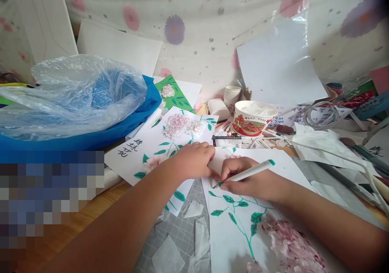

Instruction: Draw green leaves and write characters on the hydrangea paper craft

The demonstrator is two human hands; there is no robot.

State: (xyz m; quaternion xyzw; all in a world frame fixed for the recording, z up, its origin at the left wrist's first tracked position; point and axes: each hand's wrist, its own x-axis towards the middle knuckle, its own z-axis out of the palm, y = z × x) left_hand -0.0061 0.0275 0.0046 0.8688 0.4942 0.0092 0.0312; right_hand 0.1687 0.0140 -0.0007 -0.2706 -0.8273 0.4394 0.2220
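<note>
My right hand (pixel 247 177) grips a white marker (pixel 251 170) with a green end cap, its green tip down at a sheet of drawing paper (pixel 225 240). Green stems and leaves are drawn on this sheet, and a crumpled pink-and-white tissue flower (pixel 293 244) sits at its lower right. Close by on the left, my left hand (pixel 196 159) rests with its fingers curled over the paper edges; whether anything is under them is hidden. Beneath my left forearm lies a second sheet (pixel 121 165) with tissue flowers, green leaves and black handwritten characters.
A paper noodle bowl (pixel 253 119) and stacked paper cups (pixel 231 94) stand behind the sheets. Clear plastic over blue material (pixel 91 98) fills the left. White paper scraps (pixel 168 254) lie on the grey gridded mat (pixel 146 261). A white cable (pixel 334 155) crosses the right side.
</note>
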